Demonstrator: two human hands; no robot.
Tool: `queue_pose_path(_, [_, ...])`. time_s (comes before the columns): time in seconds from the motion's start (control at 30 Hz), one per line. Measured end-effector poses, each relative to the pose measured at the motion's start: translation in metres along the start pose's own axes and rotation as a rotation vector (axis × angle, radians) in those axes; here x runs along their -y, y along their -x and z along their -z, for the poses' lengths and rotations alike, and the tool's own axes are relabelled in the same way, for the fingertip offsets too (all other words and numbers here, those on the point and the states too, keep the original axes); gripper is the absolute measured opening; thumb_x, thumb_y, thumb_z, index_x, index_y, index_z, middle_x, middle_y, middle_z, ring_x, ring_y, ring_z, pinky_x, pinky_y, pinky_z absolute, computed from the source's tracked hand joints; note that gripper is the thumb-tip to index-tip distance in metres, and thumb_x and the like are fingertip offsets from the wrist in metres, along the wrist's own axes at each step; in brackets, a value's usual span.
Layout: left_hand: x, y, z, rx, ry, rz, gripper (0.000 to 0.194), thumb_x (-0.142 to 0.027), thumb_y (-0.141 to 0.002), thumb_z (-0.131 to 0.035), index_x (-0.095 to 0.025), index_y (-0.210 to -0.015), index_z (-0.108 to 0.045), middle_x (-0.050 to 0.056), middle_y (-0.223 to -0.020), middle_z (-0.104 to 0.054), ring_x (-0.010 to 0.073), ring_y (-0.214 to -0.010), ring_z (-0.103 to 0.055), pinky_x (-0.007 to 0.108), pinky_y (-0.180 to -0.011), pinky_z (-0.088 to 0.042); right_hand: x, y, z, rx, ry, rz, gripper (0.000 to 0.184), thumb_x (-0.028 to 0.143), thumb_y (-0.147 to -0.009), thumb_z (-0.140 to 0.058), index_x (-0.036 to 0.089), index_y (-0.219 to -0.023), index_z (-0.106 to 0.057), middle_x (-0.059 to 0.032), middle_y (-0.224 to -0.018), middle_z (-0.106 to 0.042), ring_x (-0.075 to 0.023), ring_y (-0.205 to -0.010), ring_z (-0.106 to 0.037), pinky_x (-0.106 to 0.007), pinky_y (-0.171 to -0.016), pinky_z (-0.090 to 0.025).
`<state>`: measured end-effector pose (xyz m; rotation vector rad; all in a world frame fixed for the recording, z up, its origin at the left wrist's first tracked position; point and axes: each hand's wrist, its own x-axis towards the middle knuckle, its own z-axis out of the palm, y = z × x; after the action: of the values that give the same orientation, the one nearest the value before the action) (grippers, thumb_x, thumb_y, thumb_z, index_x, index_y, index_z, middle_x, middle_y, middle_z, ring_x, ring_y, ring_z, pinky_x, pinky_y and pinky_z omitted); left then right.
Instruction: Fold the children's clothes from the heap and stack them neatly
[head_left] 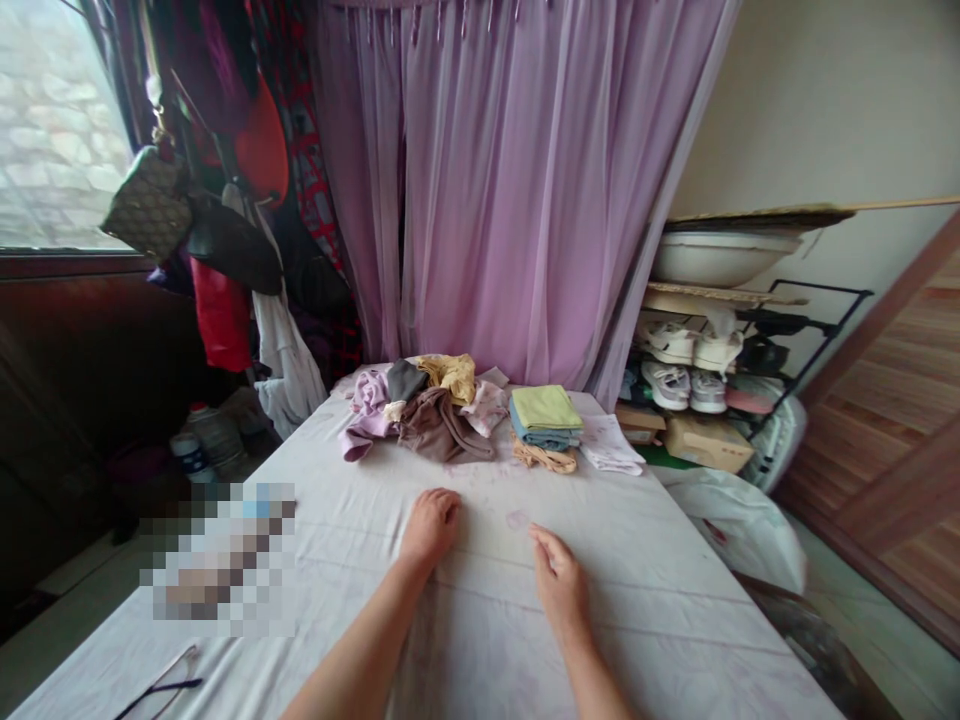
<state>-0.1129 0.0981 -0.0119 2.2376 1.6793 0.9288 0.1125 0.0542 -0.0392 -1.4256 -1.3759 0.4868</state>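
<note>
Well, both bare hands rest on the pale sheet-covered surface (660,620), and neither reaches the folded stack (546,420), a lime-green cloth on a blue one, with a tan garment (544,459) poking out beneath. The left hand (430,527) lies front-left of the stack, its fingers curled loosely and holding nothing. The right hand (559,580) sits directly in front of the stack, fingers slightly spread and gently arched, pinching nothing. Just left of the stack is a loose clothes pile: a brown garment (442,427), a mauve top (367,415), a grey piece (406,380), a mustard cloth (450,375) and a pink patterned piece (484,408). Just right of the stack lies a folded white cloth (609,445). Behind the stack hangs a lilac curtain (510,180). Further right stands a shoe rack (795,340) with sneakers (666,385), a white basin (716,258) above them and a cardboard box (709,443) at its foot. Far left of the stack hangs a patterned handbag (148,203), while nearer the camera, a pixelated patch (217,560) hides part of the surface beside a pair of glasses (161,685).
</note>
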Motion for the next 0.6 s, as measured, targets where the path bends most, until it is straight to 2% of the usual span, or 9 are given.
queue_pose_path(0.17, [-0.003,0.003,0.003,0.073,-0.082,-0.018,0.027,-0.017,-0.086,-0.048,-0.019,-0.105,-0.068,0.009,-0.115,-0.07,0.0228,-0.112,-0.06,0.04,-0.103,-0.042,0.005,0.018,0.009,0.04,0.006,0.006,0.038,0.045,-0.079,-0.044,0.025,-0.089,-0.074,-0.0087,-0.096,-0.076,-0.0252,-0.092,-0.072,-0.039,-0.086,-0.057])
queue_pose_path(0.23, [-0.003,0.005,0.004,0.111,-0.092,-0.019,0.03,-0.02,-0.088,-0.049,-0.02,-0.112,-0.066,0.009,-0.125,-0.066,0.0236,-0.121,-0.056,0.044,-0.108,-0.038,0.008,0.023,0.012,0.046,0.015,0.005,0.039,0.044,-0.08,-0.043,0.024,-0.09,-0.074,-0.0087,-0.096,-0.077,-0.025,-0.092,-0.072,-0.038,-0.085,-0.057])
queue_pose_path(0.4, [-0.006,0.019,0.01,0.28,-0.199,0.029,0.045,-0.032,-0.092,-0.048,-0.024,-0.136,-0.053,0.01,-0.149,-0.046,0.0279,-0.141,-0.037,0.053,-0.115,-0.025,0.015,0.027,0.015,0.061,0.034,-0.002,0.041,0.042,-0.08,-0.039,0.023,-0.089,-0.074,-0.0091,-0.094,-0.076,-0.0249,-0.09,-0.072,-0.039,-0.086,-0.056])
queue_pose_path(0.6, [-0.019,0.038,0.022,0.312,-0.267,0.063,0.051,-0.039,-0.094,-0.044,-0.023,-0.142,-0.047,0.011,-0.155,-0.038,0.0293,-0.145,-0.03,0.053,-0.117,-0.021,0.019,0.029,0.016,0.087,0.069,0.023,0.041,0.039,-0.081,-0.037,0.022,-0.09,-0.073,-0.0086,-0.097,-0.076,-0.0237,-0.092,-0.071,-0.036,-0.087,-0.055])
